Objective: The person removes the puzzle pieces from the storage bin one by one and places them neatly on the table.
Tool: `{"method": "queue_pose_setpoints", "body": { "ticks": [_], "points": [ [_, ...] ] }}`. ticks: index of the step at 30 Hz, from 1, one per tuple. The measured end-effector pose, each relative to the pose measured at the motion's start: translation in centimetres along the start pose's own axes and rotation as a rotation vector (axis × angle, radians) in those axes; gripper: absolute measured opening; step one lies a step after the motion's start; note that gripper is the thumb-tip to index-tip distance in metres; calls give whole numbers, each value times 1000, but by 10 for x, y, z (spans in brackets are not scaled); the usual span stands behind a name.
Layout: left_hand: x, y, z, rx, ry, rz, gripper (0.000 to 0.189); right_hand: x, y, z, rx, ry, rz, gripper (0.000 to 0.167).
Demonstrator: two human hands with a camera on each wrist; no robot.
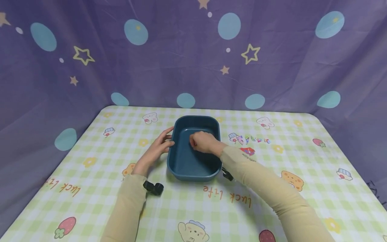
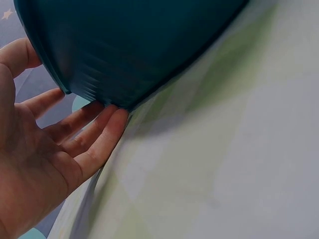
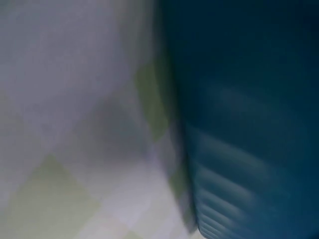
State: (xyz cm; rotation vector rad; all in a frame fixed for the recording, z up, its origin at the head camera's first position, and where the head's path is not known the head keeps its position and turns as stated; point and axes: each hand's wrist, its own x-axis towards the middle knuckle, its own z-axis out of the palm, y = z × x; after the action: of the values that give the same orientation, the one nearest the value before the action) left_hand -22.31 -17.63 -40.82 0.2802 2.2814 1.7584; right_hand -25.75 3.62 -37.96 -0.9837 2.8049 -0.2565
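Observation:
A deep, dark teal rectangular bin (image 1: 185, 164) with rounded corners stands on the table. My left hand (image 1: 156, 147) is at its left side, outside, with fingers and thumb touching the wall. In the left wrist view the left fingertips (image 2: 119, 113) of this hand rest low on the teal wall, fingers mostly straight. Reaching over the bin's right rim, my right hand (image 1: 203, 142) is inside it with fingers curled into a fist. Nothing shows protruding from that fist, and its palm is hidden. The right wrist view shows only the bin's outer wall (image 3: 239, 149) and the cloth.
Right of the bin lie several small, colourful pieces (image 1: 257, 139) in a row, with a red and blue piece (image 1: 248, 151) nearer, partly behind the right sleeve (image 1: 260, 174). A checked green and white tablecloth (image 1: 169, 215) covers the table. A purple curtain (image 1: 187, 67) hangs behind.

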Motion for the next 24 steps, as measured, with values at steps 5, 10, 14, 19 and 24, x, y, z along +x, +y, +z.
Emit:
{"method": "queue_pose_setpoints", "body": {
  "ticks": [5, 10, 14, 19, 24],
  "points": [
    [0, 1, 0, -7, -7, 2, 58, -3, 0, -3, 37, 4, 16, 6],
    [0, 1, 0, -15, -10, 9, 59, -11, 0, -10, 82, 55, -9, 5],
    [0, 1, -1, -14, -6, 10, 59, -19, 2, -18, 123, 120, -33, 6],
    [1, 0, -1, -20, -6, 17, 59, -27, 8, -26, 158, 189, -36, 6],
    [1, -1, 0, -23, -5, 7, 59, -39, 18, -34, 194, 235, -27, 6]
  ]
}}
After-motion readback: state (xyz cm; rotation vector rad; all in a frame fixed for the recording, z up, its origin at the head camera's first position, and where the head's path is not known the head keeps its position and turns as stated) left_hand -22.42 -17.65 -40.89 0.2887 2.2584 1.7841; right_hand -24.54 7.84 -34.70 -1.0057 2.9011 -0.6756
